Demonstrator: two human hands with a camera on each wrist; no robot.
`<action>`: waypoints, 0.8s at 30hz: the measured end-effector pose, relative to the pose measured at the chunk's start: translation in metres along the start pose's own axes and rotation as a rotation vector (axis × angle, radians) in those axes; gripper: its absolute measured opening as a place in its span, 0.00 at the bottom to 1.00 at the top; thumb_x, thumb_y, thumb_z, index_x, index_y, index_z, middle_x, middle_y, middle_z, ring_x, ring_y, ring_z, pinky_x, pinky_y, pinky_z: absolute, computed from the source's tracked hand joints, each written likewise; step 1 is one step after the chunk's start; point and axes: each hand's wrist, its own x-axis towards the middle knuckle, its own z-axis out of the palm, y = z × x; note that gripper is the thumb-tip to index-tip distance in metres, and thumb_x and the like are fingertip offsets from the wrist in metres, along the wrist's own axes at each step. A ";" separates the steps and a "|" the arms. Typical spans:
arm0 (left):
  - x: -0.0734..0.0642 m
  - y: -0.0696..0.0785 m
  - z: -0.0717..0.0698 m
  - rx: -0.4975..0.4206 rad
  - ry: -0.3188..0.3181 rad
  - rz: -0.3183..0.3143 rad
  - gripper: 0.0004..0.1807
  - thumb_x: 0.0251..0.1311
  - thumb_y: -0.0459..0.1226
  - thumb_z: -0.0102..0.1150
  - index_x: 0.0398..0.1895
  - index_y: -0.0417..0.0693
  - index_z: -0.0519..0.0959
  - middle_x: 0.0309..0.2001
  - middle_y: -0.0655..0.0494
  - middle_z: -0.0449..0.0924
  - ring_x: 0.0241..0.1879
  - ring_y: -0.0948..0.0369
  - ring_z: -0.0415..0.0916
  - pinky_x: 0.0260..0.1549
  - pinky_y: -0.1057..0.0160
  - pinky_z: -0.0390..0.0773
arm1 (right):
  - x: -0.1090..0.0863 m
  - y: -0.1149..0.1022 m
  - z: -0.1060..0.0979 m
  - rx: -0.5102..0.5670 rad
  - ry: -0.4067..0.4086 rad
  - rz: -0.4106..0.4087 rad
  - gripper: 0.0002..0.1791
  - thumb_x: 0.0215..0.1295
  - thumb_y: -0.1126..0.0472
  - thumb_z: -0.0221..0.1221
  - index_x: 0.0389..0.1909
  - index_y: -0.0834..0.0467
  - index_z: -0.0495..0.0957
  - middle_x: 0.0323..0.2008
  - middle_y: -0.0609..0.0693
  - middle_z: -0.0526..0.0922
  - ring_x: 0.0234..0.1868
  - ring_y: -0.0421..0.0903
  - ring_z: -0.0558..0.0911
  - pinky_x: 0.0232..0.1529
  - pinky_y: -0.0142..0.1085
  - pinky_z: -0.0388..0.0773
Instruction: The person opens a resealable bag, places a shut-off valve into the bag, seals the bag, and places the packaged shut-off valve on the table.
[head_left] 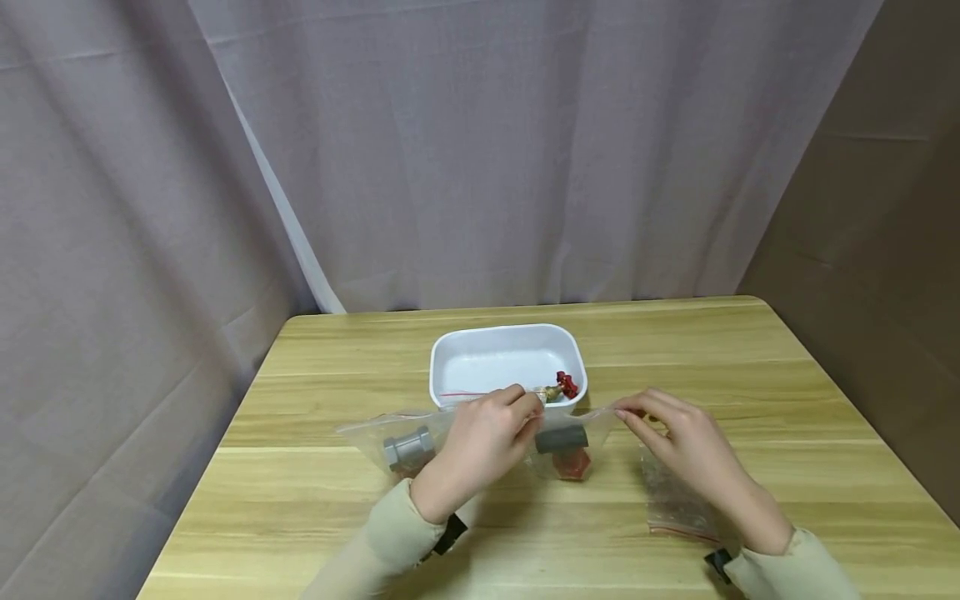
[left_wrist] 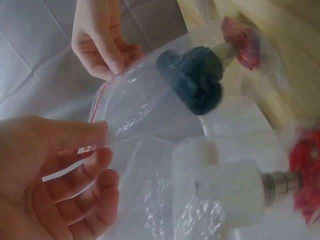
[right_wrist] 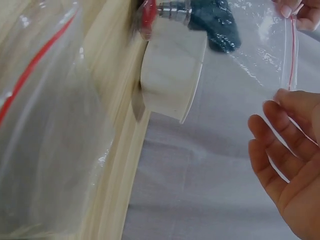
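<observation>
My left hand pinches the red-striped zip edge of a clear zip-lock bag. My right hand pinches that edge near its right corner, between thumb and forefinger. Inside hangs a dark valve with a red handle. Below my left hand, behind clear plastic, hangs a light grey valve, whose red handle shows in the left wrist view. Whether both valves share one bag, I cannot tell. The hands are a short way apart, just in front of the white tray.
A brass valve with a red handle lies at the tray's right end. Under my right forearm, another clear zip-lock bag lies on the wooden table. A grey curtain hangs behind the table.
</observation>
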 end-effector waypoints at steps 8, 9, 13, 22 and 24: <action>-0.002 0.008 0.007 -0.011 -0.029 0.011 0.05 0.61 0.38 0.68 0.38 0.52 0.82 0.33 0.63 0.79 0.28 0.65 0.78 0.23 0.64 0.76 | -0.004 0.002 0.002 0.004 -0.050 0.022 0.13 0.61 0.67 0.69 0.44 0.50 0.86 0.39 0.37 0.85 0.37 0.36 0.83 0.35 0.38 0.83; -0.003 0.009 0.007 -0.014 -0.027 0.011 0.05 0.61 0.38 0.68 0.39 0.52 0.82 0.34 0.62 0.79 0.29 0.64 0.78 0.23 0.64 0.76 | -0.005 0.002 0.002 0.005 -0.053 0.026 0.13 0.62 0.67 0.69 0.46 0.50 0.85 0.39 0.37 0.85 0.37 0.36 0.82 0.35 0.38 0.83; -0.002 0.011 0.007 -0.040 -0.016 0.010 0.08 0.62 0.38 0.68 0.42 0.52 0.81 0.36 0.61 0.79 0.29 0.64 0.79 0.21 0.63 0.76 | -0.007 0.003 0.001 -0.004 -0.072 0.057 0.16 0.62 0.66 0.68 0.52 0.53 0.84 0.38 0.39 0.85 0.37 0.37 0.82 0.36 0.39 0.83; 0.007 0.022 0.007 -0.072 0.058 0.096 0.06 0.64 0.38 0.67 0.42 0.51 0.82 0.38 0.61 0.79 0.31 0.65 0.77 0.23 0.67 0.76 | -0.022 0.008 -0.010 -0.048 -0.155 0.141 0.12 0.64 0.61 0.68 0.49 0.51 0.83 0.39 0.40 0.85 0.38 0.41 0.82 0.35 0.42 0.81; 0.008 0.029 0.009 -0.068 0.077 0.157 0.04 0.64 0.38 0.66 0.41 0.51 0.83 0.39 0.61 0.79 0.34 0.65 0.77 0.28 0.69 0.77 | -0.027 0.010 -0.013 -0.048 -0.186 0.168 0.07 0.65 0.59 0.67 0.43 0.49 0.84 0.40 0.39 0.85 0.39 0.41 0.82 0.34 0.41 0.81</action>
